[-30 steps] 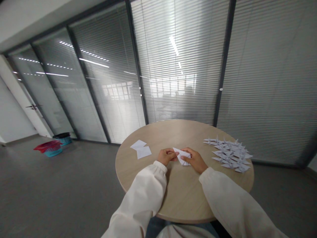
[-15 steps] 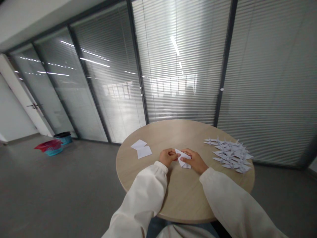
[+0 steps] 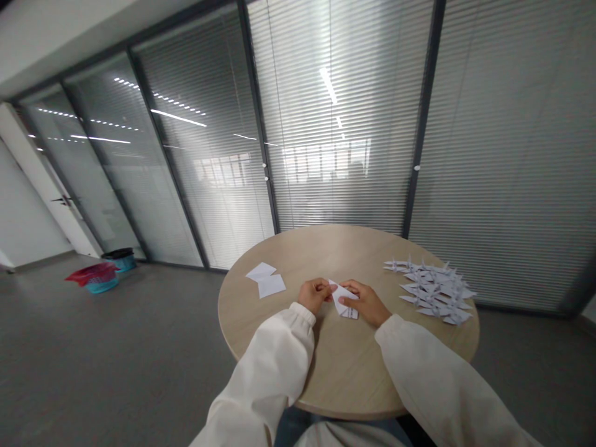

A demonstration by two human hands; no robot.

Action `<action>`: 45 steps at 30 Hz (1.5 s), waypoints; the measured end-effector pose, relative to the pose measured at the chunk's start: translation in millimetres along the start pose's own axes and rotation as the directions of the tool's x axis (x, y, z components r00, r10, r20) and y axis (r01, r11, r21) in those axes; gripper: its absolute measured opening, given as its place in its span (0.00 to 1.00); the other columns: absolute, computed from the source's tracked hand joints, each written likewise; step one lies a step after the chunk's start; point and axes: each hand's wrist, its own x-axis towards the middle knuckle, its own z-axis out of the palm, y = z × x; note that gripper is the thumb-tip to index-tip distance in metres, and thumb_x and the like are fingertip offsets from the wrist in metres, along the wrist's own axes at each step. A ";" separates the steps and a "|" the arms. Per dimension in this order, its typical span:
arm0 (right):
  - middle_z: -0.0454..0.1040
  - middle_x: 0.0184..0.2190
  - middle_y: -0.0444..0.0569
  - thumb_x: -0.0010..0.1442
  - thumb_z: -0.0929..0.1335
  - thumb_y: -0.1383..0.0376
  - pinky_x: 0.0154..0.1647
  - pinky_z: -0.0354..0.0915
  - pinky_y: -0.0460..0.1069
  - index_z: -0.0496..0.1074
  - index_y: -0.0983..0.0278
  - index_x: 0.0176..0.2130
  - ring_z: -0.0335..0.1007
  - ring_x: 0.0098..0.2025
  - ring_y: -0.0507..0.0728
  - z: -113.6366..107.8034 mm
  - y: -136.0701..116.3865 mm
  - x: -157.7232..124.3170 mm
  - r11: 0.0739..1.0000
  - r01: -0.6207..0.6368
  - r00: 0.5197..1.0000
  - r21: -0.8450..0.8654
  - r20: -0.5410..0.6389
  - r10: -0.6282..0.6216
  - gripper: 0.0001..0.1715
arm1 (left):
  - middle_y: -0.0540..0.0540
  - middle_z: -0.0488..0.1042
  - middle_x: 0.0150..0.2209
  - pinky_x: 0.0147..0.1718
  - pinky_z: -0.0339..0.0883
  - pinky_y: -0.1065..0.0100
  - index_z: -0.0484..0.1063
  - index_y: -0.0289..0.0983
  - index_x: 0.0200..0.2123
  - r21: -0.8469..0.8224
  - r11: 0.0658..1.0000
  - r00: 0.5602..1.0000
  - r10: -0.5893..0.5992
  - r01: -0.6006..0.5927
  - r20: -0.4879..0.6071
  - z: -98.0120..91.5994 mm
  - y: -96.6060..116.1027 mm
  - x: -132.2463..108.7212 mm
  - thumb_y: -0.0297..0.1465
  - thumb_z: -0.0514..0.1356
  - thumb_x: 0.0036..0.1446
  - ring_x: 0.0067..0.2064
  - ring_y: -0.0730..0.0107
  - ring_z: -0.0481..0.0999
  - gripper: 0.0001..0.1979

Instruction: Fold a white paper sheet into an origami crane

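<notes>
A partly folded sheet of white paper (image 3: 343,302) is held between my two hands over the middle of the round table (image 3: 347,366). My left hand (image 3: 315,294) pinches its upper left edge with thumb and fingers. From the other side, my right hand (image 3: 365,302) grips it, thumb on top and fingers behind. Dark printed marks show near the paper's lower edge. To the right lies a cluster of several folded white paper cranes (image 3: 435,290), their points sticking out. On the left rest loose white paper squares (image 3: 270,285), partly overlapping.
Beyond the table stands a glass partition (image 3: 335,124) with blinds and dark frames. On the floor to the left are a blue bin with a red liner (image 3: 95,276) and a second bin with a black liner (image 3: 121,259). A white door (image 3: 51,186) is at far left.
The folded paper has tilted slightly in my fingers, its lower edge shifting a little down and left. Both hands stay in nearly the same place.
</notes>
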 end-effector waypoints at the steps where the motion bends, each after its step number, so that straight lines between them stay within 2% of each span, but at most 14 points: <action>1: 0.76 0.35 0.50 0.47 0.70 0.61 0.36 0.65 0.50 0.68 0.65 0.41 0.72 0.36 0.57 0.2 -0.3 -0.1 1.000 0.000 1.000 0.003 -0.001 0.000 0.20 | 0.50 0.69 0.16 0.21 0.63 0.74 0.69 0.31 0.20 -0.001 1.000 1.000 -0.001 0.001 0.002 0.0 -0.2 0.2 0.44 0.67 0.32 0.18 0.77 0.67 0.21; 5: 0.76 0.36 0.50 0.48 0.70 0.61 0.34 0.65 0.49 0.68 0.65 0.41 0.72 0.36 0.56 0.2 -1.2 -0.6 1.000 -0.018 1.000 0.023 0.000 0.018 0.20 | 0.49 0.71 0.18 0.23 0.66 0.73 0.71 0.31 0.22 -0.031 0.999 1.000 -0.016 0.017 0.014 -0.3 0.5 1.6 0.45 0.68 0.31 0.20 0.76 0.69 0.22; 10: 0.75 0.37 0.51 0.46 0.71 0.60 0.34 0.66 0.50 0.68 0.65 0.42 0.72 0.36 0.57 -0.1 1.8 -0.1 0.999 -0.030 1.000 0.045 -0.002 0.030 0.23 | 0.49 0.71 0.18 0.23 0.66 0.72 0.71 0.32 0.22 -0.063 0.998 0.999 -0.023 0.021 -0.044 -0.9 4.3 2.6 0.44 0.68 0.29 0.21 0.75 0.70 0.22; 18: 0.76 0.36 0.51 0.47 0.71 0.60 0.35 0.66 0.50 0.68 0.65 0.42 0.72 0.36 0.57 -0.3 4.6 0.9 0.999 0.001 1.000 0.037 0.021 -0.002 0.22 | 0.51 0.68 0.15 0.20 0.61 0.74 0.69 0.32 0.19 0.006 0.999 0.997 0.052 -0.052 -0.062 -1.7 9.1 -0.8 0.42 0.67 0.34 0.18 0.78 0.65 0.19; 25: 0.76 0.36 0.51 0.46 0.71 0.60 0.34 0.65 0.50 0.68 0.65 0.42 0.72 0.35 0.56 0.2 4.3 0.7 0.998 -0.017 1.000 0.054 0.016 0.016 0.22 | 0.49 0.70 0.18 0.23 0.65 0.72 0.69 0.32 0.21 -0.016 1.000 0.999 0.011 -0.012 -0.052 -2.2 7.7 0.7 0.44 0.67 0.34 0.21 0.75 0.69 0.20; 32: 0.75 0.35 0.51 0.47 0.70 0.62 0.34 0.64 0.49 0.67 0.66 0.42 0.71 0.34 0.55 1.7 -4.4 -1.3 0.997 -0.016 0.998 0.069 0.054 0.012 0.22 | 0.50 0.68 0.16 0.21 0.60 0.74 0.67 0.33 0.18 0.112 0.987 0.990 0.124 -0.116 -0.069 -4.9 8.3 -1.3 0.44 0.63 0.42 0.19 0.77 0.65 0.19; 37: 0.75 0.33 0.49 0.47 0.71 0.62 0.32 0.63 0.48 0.67 0.67 0.42 0.70 0.33 0.55 2.4 -4.9 -1.1 0.995 -0.023 0.997 0.100 0.074 0.016 0.22 | 0.51 0.66 0.16 0.22 0.59 0.74 0.66 0.33 0.18 0.125 0.976 0.980 0.188 -0.179 -0.067 -5.7 9.1 -2.0 0.43 0.62 0.43 0.20 0.77 0.65 0.19; 41: 0.74 0.32 0.48 0.46 0.71 0.61 0.31 0.63 0.48 0.67 0.66 0.42 0.70 0.32 0.55 2.6 -4.2 -0.8 0.995 -0.017 0.998 0.095 0.059 0.012 0.23 | 0.52 0.66 0.16 0.22 0.61 0.74 0.65 0.33 0.19 0.090 0.985 0.987 0.155 -0.151 -0.049 -5.7 8.9 -0.8 0.46 0.62 0.42 0.20 0.77 0.65 0.20; 45: 0.74 0.30 0.47 0.46 0.71 0.61 0.30 0.63 0.47 0.67 0.65 0.43 0.70 0.30 0.54 1.6 -4.5 -0.4 0.996 -0.031 0.999 0.083 0.029 0.028 0.24 | 0.52 0.67 0.17 0.23 0.64 0.72 0.66 0.33 0.21 0.034 0.998 0.999 0.051 -0.051 0.008 -4.0 6.5 1.1 0.49 0.63 0.38 0.20 0.76 0.66 0.23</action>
